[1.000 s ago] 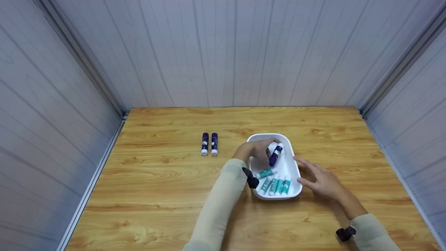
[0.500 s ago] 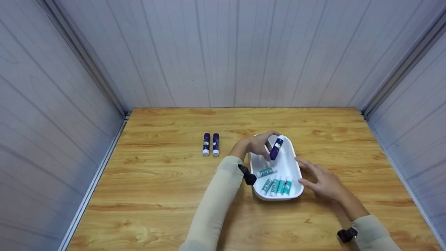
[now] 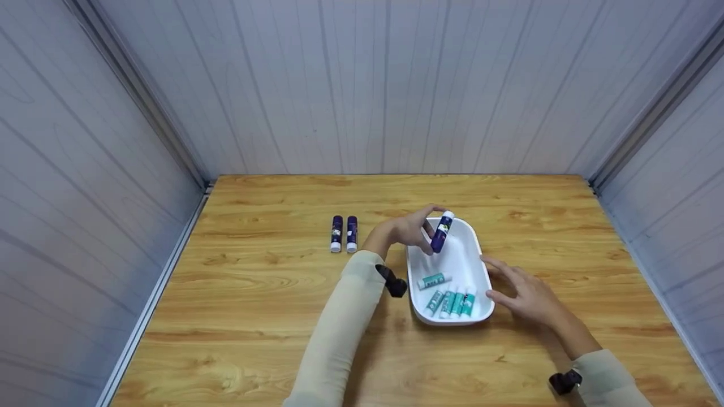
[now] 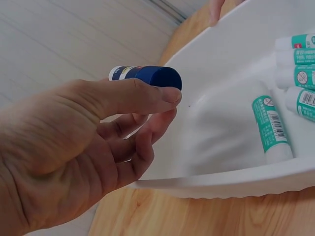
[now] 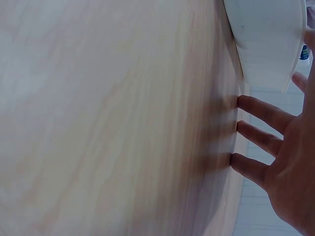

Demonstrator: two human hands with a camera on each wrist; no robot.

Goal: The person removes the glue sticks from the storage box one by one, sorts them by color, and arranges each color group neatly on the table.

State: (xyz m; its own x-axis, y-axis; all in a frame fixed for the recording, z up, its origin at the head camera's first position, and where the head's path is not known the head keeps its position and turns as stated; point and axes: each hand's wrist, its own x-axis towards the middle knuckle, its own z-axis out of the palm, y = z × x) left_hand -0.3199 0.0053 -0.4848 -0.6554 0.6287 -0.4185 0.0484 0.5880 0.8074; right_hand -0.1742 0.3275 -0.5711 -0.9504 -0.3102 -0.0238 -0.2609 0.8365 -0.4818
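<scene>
A dark blue glue stick (image 3: 442, 232) with a white end is pinched between the thumb and fingers of my left hand (image 3: 413, 229), over the far left part of a white plastic basin (image 3: 459, 265). In the left wrist view the thumb lies along the glue stick (image 4: 160, 77), its blue cap end facing the camera. Several green and white glue sticks (image 3: 451, 303) lie in the near end of the basin, one of them (image 3: 434, 281) apart and crosswise. My right hand (image 3: 526, 293) has its fingers spread at the basin's right rim, some fingertips on the tabletop in the right wrist view.
Two more dark blue glue sticks, a left one (image 3: 336, 233) and a right one (image 3: 352, 233), lie side by side on the wooden table (image 3: 243, 316), left of the basin. Pale panel walls (image 3: 362, 85) enclose the table at the back and both sides.
My left hand has lifted the dark blue glue stick from inside the basin, moving up and slightly left toward the far rim. The right hand has stayed at the basin's right side.
</scene>
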